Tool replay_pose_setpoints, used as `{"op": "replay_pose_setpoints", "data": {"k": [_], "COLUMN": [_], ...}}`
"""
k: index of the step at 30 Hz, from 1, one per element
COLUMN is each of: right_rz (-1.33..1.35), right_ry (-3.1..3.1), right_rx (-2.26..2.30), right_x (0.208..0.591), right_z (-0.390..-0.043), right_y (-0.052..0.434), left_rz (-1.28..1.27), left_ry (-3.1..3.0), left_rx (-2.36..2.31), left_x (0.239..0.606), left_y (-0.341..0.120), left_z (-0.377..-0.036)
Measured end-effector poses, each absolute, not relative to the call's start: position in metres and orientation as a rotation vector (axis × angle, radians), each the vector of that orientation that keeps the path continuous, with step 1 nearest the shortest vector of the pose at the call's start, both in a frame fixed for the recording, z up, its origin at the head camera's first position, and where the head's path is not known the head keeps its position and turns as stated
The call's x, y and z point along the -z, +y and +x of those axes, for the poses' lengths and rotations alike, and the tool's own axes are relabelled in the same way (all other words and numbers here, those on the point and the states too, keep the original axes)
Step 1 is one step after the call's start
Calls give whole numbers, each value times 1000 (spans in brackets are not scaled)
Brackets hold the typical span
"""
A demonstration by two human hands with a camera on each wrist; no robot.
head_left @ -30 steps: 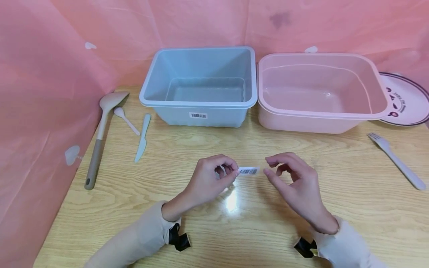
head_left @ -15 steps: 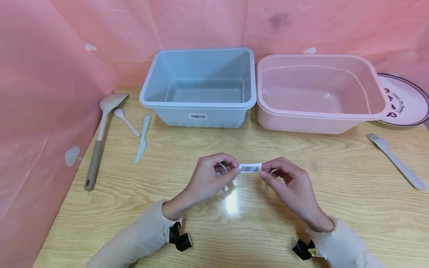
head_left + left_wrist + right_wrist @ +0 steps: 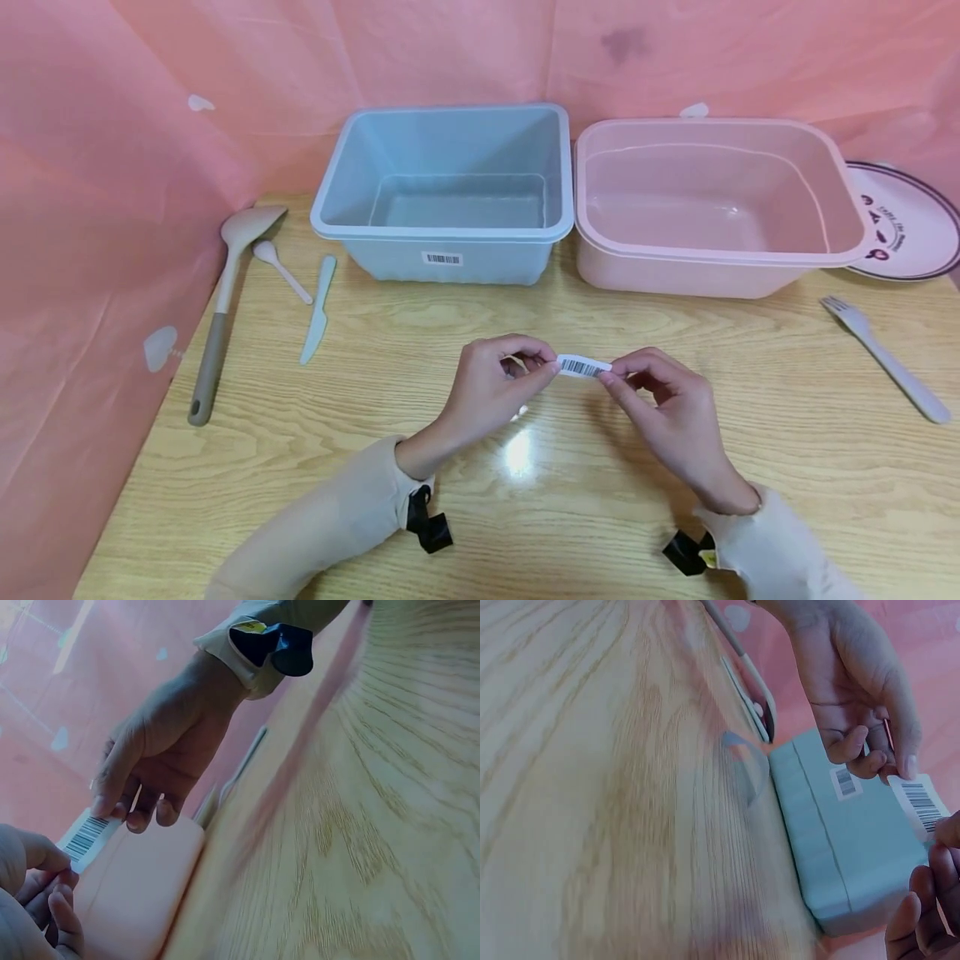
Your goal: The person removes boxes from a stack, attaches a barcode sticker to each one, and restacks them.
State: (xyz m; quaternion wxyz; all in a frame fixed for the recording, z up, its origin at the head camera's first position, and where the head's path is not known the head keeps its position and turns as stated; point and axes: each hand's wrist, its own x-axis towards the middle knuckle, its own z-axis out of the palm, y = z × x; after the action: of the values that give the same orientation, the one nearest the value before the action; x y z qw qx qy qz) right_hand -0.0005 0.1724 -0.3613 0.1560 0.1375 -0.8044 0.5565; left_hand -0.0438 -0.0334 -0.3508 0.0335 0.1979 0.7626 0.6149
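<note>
A small white barcode sticker (image 3: 581,367) is stretched between both hands above the table. My left hand (image 3: 491,392) pinches its left end between thumb and index finger. The other end is pinched by my right hand (image 3: 675,417). In the left wrist view the sticker (image 3: 84,841) shows its printed bars, with the right hand (image 3: 176,739) beyond it. The right wrist view has the same sticker (image 3: 917,801) in front of the blue bin (image 3: 832,862), whose wall bears a similar barcode label (image 3: 442,259).
Behind the hands, the blue bin stands beside a pink bin (image 3: 690,279). A plate (image 3: 918,225) and a fork (image 3: 885,358) lie at the right. On the left are a long-handled spatula-like utensil (image 3: 221,325), a small spoon (image 3: 283,272) and a knife (image 3: 318,310) on the wooden table (image 3: 360,383).
My right hand, apart from the sticker at first, came in and took its right end. Both hands then shifted right with the sticker, which now tilts down to the right.
</note>
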Motion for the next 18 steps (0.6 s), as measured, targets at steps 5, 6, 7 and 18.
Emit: {"op": "replay_pose_setpoints", "data": {"k": [5, 6, 7, 18], "right_rz": [314, 303, 297, 157], "right_ry": [-2327, -2331, -2329, -2252], "right_rx": [-1519, -1498, -1483, -1231], "right_x": [362, 363, 364, 367], "right_z": [-1, -1, -2, -18], "right_y": [183, 185, 188, 216], "left_rz": [600, 603, 606, 672], "left_ry": [2417, 2428, 2431, 2526], "left_rx": [-1819, -1801, -1787, -1717], "left_x": [352, 352, 353, 359], "left_y": [-20, -17, -14, 33], "left_z": [-50, -51, -53, -79]}}
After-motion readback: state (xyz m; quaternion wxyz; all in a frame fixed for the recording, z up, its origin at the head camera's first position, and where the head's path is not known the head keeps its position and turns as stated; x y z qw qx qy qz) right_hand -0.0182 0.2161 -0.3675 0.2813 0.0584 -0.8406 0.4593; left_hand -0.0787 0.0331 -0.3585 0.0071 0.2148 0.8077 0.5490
